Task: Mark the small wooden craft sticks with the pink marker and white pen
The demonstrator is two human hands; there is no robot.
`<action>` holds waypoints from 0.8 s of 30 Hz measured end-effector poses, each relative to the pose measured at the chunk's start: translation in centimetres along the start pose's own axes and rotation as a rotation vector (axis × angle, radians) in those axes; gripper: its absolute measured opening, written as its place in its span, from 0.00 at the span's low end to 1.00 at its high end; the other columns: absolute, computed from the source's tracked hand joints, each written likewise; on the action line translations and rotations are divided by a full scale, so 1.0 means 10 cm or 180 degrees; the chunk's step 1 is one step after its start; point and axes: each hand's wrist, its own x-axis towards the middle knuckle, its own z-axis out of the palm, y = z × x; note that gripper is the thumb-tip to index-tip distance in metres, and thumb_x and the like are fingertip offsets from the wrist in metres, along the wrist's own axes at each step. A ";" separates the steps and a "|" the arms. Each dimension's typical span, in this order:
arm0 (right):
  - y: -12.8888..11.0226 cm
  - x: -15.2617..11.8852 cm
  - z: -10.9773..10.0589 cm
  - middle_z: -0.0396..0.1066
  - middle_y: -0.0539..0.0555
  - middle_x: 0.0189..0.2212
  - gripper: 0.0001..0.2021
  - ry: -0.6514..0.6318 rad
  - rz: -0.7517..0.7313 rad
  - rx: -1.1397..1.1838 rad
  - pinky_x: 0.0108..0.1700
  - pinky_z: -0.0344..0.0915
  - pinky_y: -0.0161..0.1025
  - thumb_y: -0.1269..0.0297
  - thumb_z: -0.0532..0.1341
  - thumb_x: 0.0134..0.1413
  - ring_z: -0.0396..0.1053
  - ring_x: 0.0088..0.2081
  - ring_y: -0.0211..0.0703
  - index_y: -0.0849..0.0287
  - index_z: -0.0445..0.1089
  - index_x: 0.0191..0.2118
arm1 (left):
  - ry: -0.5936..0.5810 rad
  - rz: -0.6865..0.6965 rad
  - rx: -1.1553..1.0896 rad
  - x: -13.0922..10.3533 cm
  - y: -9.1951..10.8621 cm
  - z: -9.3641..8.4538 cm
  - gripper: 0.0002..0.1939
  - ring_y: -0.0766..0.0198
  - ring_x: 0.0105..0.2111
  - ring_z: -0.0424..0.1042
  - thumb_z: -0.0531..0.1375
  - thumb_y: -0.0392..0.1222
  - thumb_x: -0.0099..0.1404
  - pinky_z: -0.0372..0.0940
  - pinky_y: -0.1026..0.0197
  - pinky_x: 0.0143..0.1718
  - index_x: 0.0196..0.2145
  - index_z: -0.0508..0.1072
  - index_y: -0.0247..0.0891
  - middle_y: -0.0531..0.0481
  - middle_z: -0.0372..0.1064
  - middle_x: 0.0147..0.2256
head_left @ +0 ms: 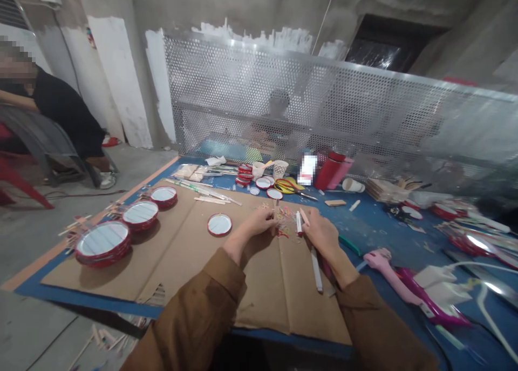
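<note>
Over the cardboard sheet (259, 284), my left hand (261, 222) is closed in a pinch beside a small pile of thin coloured pieces (286, 217); what it holds is too small to name. My right hand (320, 230) is closed at the other side of the pile, its fingers round something I cannot make out. A white and red marker (299, 223) stands out next to its fingertips. Below that hand lies a long white stick (316, 271). A small red-rimmed round mirror (219, 224) rests to the left of my left hand.
Larger red-rimmed mirrors (103, 240) line the cardboard's left side. Cups (280, 169), scissors (301, 191) and a red bottle (329, 170) stand or lie behind. Pink glue gun (394, 279) and white plugs (441, 284) are at right; a person (60, 106) sits far left.
</note>
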 end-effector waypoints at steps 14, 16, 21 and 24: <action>0.30 0.12 0.19 0.64 0.42 0.19 0.16 0.0733 0.0122 0.5152 0.26 0.59 0.34 0.55 0.61 0.45 0.63 0.22 0.36 0.58 0.68 0.38 | -0.0063 -0.0067 -0.0305 -0.01 0.01 -0.03 0.06 0.69 0.23 0.64 0.57 0.33 0.59 0.58 0.66 0.30 0.25 0.64 0.37 0.56 0.65 0.20; 0.25 0.10 0.16 0.70 0.46 0.25 0.18 0.0821 0.0052 0.5156 0.28 0.62 0.34 0.55 0.64 0.43 0.68 0.26 0.37 0.58 0.68 0.40 | -0.0067 -0.0082 -0.0472 0.00 0.00 -0.02 0.05 0.69 0.23 0.64 0.57 0.33 0.59 0.58 0.66 0.30 0.26 0.64 0.37 0.56 0.65 0.20; 0.12 0.00 0.11 0.71 0.48 0.25 0.21 0.1281 0.0030 0.4510 0.29 0.64 0.36 0.46 0.65 0.46 0.68 0.26 0.39 0.58 0.67 0.39 | -0.0160 -0.0036 -0.0815 0.02 -0.01 0.01 0.02 0.67 0.25 0.67 0.60 0.33 0.57 0.62 0.65 0.31 0.27 0.69 0.35 0.52 0.69 0.24; 0.06 -0.06 0.09 0.73 0.51 0.28 0.20 0.1326 -0.0101 0.4043 0.33 0.66 0.39 0.45 0.62 0.50 0.70 0.29 0.42 0.58 0.68 0.37 | -0.0135 0.0028 -0.1109 0.04 -0.03 0.04 0.03 0.66 0.28 0.69 0.62 0.34 0.54 0.63 0.65 0.33 0.29 0.72 0.34 0.51 0.70 0.25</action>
